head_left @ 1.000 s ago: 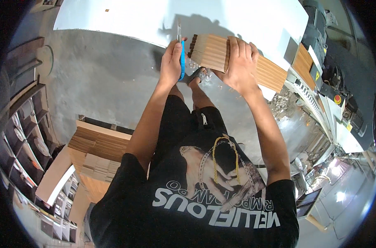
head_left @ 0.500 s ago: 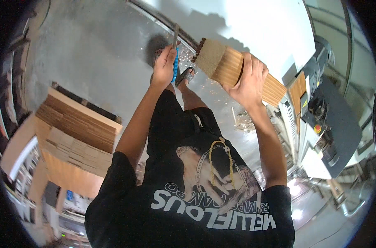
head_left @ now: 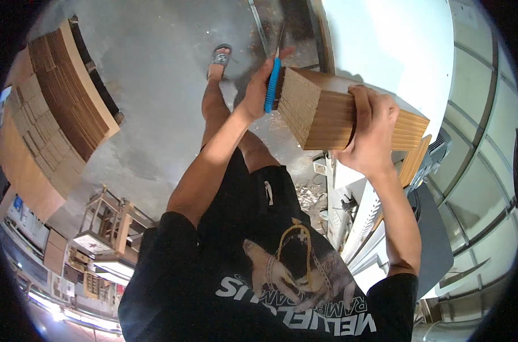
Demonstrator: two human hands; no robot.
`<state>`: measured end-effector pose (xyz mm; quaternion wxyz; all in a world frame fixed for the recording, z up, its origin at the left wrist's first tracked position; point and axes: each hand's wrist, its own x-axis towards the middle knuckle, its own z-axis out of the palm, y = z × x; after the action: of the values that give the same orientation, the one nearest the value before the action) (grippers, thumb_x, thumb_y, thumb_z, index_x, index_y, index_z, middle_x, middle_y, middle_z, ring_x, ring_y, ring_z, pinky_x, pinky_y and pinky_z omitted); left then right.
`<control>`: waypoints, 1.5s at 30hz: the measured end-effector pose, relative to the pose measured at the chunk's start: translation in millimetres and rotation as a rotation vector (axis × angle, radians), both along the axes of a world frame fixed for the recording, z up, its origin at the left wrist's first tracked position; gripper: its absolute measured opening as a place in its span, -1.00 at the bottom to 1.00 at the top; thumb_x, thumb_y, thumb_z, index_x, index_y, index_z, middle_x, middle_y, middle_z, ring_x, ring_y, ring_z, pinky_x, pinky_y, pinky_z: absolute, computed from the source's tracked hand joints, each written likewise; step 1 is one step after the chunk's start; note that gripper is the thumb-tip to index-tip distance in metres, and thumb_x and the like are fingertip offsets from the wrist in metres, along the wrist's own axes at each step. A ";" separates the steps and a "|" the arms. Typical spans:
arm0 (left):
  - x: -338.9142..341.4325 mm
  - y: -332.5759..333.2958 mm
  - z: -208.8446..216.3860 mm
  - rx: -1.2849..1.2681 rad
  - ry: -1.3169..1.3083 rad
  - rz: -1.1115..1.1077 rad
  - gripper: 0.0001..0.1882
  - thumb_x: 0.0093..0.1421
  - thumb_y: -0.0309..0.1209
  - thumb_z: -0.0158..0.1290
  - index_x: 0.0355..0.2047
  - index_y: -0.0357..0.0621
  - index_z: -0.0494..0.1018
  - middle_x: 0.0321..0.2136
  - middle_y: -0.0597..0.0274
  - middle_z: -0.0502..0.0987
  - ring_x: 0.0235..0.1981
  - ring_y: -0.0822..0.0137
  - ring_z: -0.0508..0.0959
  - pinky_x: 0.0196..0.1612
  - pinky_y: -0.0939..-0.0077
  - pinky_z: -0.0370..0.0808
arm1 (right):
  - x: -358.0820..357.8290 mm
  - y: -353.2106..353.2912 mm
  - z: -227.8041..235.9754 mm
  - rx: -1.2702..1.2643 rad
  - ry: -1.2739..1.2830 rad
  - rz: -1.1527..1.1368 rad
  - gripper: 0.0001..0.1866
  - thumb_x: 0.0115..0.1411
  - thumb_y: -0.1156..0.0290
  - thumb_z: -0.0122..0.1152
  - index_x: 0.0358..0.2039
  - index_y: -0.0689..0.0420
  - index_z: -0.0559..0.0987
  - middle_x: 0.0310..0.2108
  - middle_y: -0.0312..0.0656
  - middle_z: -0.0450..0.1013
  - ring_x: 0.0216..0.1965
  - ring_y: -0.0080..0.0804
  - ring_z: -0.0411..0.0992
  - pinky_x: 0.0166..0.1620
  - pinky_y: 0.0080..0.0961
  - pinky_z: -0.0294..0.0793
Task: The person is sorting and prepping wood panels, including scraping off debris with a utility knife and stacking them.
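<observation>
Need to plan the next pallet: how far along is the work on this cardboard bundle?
Done: nothing visibly finished. In hand: right hand grips the cardboard bundle; left hand holds a blue tool at its end. Left: a large cardboard stack waits on the floor.

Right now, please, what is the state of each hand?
Left hand: closed on a blue tool, held against the end of the cardboard stack.
Right hand: closed around the cardboard stack, gripping it.
</observation>
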<state>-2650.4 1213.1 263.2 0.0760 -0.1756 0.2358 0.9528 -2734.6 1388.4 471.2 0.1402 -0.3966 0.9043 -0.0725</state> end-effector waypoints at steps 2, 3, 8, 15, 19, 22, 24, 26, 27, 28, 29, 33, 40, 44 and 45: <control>-0.1 1.4 5.0 -0.059 0.049 0.015 -0.34 0.55 0.08 -0.30 0.47 -0.06 0.17 -0.33 0.34 0.58 -0.31 0.52 0.56 -0.18 0.62 0.49 | -1.0 0.6 1.1 0.012 0.020 0.025 0.00 -0.37 0.20 0.52 0.19 0.21 0.40 0.07 0.03 0.39 0.10 0.00 0.32 0.18 0.00 0.13; 0.1 1.5 7.1 -0.134 0.097 0.017 -0.34 0.56 0.07 -0.31 0.47 -0.06 0.15 -0.29 0.34 0.61 -0.29 0.53 0.56 -0.17 0.62 0.49 | 0.0 1.6 0.1 0.009 0.039 0.037 0.01 -0.36 0.17 0.52 0.20 0.21 0.40 0.06 0.03 0.38 0.09 0.01 0.32 0.18 -0.02 0.13; -1.3 8.7 4.5 -0.135 0.075 0.033 -0.31 0.52 0.14 -0.25 0.40 -0.10 0.24 -0.32 0.34 0.52 -0.24 0.53 0.56 -0.13 0.61 0.51 | 2.9 4.4 -5.0 -0.013 0.079 0.110 0.02 -0.27 -0.01 0.49 0.21 0.22 0.38 0.07 0.02 0.36 0.07 -0.02 0.31 0.17 -0.04 0.13; 1.5 14.6 22.9 -0.575 -0.073 0.079 -0.45 0.54 0.07 -0.21 0.20 -0.07 0.45 -0.25 0.19 0.59 -0.18 0.35 0.57 -0.03 0.45 0.45 | 0.4 9.5 -9.7 -0.026 0.128 0.160 0.08 -0.27 -0.14 0.49 0.23 0.22 0.37 0.06 -0.01 0.36 0.05 -0.08 0.31 0.12 -0.06 0.12; 3.4 15.5 28.3 -0.862 -0.143 0.129 -0.48 0.52 0.05 -0.16 0.14 -0.08 0.49 -0.10 -0.07 0.62 -0.01 0.03 0.62 0.09 0.28 0.46 | -1.0 6.7 -8.9 -0.022 0.098 0.140 0.05 -0.23 -0.14 0.48 0.23 0.20 0.38 0.04 -0.02 0.37 0.04 -0.07 0.32 0.12 -0.06 0.12; 2.4 23.7 34.2 -0.831 -0.191 0.150 -0.47 0.52 0.06 -0.17 0.16 -0.06 0.49 -0.09 -0.10 0.62 0.01 -0.05 0.62 0.07 0.30 0.46 | -1.5 9.6 -7.7 -0.050 0.117 0.168 0.03 -0.18 -0.16 0.46 0.24 0.19 0.37 0.03 -0.03 0.37 0.04 -0.07 0.32 0.10 -0.06 0.13; 3.4 23.0 35.6 -0.888 -0.251 0.133 -0.47 0.52 0.05 -0.16 0.17 -0.08 0.48 -0.11 -0.09 0.63 -0.01 0.01 0.63 0.06 0.30 0.47 | 0.5 6.1 -4.5 0.058 0.116 0.140 0.11 -0.12 -0.25 0.47 0.29 0.22 0.31 0.09 0.07 0.36 0.14 0.01 0.28 0.20 -0.01 0.16; 0.5 25.0 31.0 -0.943 -0.302 0.129 -0.47 0.52 0.05 -0.15 0.17 -0.11 0.48 -0.13 -0.07 0.63 -0.04 0.07 0.63 0.05 0.30 0.47 | -1.5 7.8 -6.3 0.056 0.126 0.151 0.11 -0.12 -0.26 0.47 0.29 0.22 0.32 0.09 0.07 0.35 0.14 0.02 0.27 0.20 -0.01 0.16; 4.1 31.3 23.6 -0.883 -0.227 0.251 -0.46 0.52 0.04 -0.14 0.18 -0.13 0.47 -0.18 -0.03 0.64 -0.10 0.15 0.63 0.01 0.30 0.48 | -1.2 9.8 -6.2 0.053 0.129 0.159 0.11 -0.11 -0.27 0.47 0.29 0.21 0.32 0.10 0.07 0.35 0.13 0.02 0.27 0.20 0.00 0.17; 5.3 34.4 21.4 -0.824 -0.153 0.367 -0.46 0.53 0.03 -0.13 0.19 -0.16 0.47 -0.22 0.01 0.64 -0.16 0.23 0.62 -0.02 0.30 0.49 | -2.3 13.8 -5.9 0.050 0.117 0.155 0.10 -0.12 -0.25 0.49 0.29 0.21 0.32 0.09 0.06 0.34 0.13 0.03 0.27 0.20 0.01 0.17; 8.5 35.8 18.7 -0.824 -0.149 0.370 -0.46 0.53 0.03 -0.13 0.19 -0.16 0.47 -0.22 0.01 0.64 -0.16 0.23 0.62 -0.02 0.30 0.49 | -3.2 15.1 -6.6 0.050 0.122 0.156 0.10 -0.12 -0.25 0.49 0.29 0.21 0.32 0.09 0.06 0.34 0.13 0.03 0.27 0.20 0.01 0.17; 17.9 42.9 27.3 -0.825 -0.151 0.391 -0.46 0.53 0.01 -0.12 0.19 -0.20 0.46 -0.32 0.06 0.63 -0.27 0.33 0.59 -0.13 0.31 0.50 | -8.8 15.3 -14.0 -0.053 0.158 0.170 0.05 -0.16 -0.21 0.51 0.23 0.17 0.35 0.04 -0.02 0.38 0.03 -0.08 0.34 0.11 -0.05 0.15; 22.4 50.9 39.3 -1.002 -0.280 0.361 -0.45 0.52 0.02 -0.14 0.16 -0.23 0.43 -0.43 -0.29 0.53 -0.36 -0.15 0.62 -0.27 0.12 0.48 | -8.4 17.5 -10.9 -0.045 0.139 0.189 0.08 -0.26 -0.05 0.59 0.25 0.15 0.32 0.05 0.00 0.38 0.10 -0.02 0.34 0.20 0.01 0.14; 21.4 44.0 30.7 -0.972 -0.243 0.267 -0.48 0.52 0.03 -0.16 0.16 -0.12 0.45 -0.40 -0.25 0.57 -0.28 -0.26 0.62 -0.22 0.08 0.49 | -7.1 16.6 -10.6 -0.020 0.139 0.177 0.14 -0.33 0.02 0.63 0.28 0.14 0.30 0.07 -0.01 0.38 0.12 -0.02 0.33 0.20 0.00 0.14; 22.1 43.3 33.0 -0.986 -0.256 0.223 -0.49 0.52 0.03 -0.17 0.17 -0.08 0.45 -0.36 -0.24 0.59 -0.25 -0.29 0.62 -0.19 0.04 0.50 | -8.5 16.1 -10.8 -0.023 0.141 0.183 0.14 -0.33 0.02 0.63 0.28 0.14 0.30 0.07 -0.01 0.38 0.12 -0.02 0.33 0.20 0.00 0.14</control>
<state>-2628.4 1256.4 296.2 -0.0896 -0.3296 0.6253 0.7016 -2743.1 1404.4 460.4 0.0776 -0.4831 0.8711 -0.0418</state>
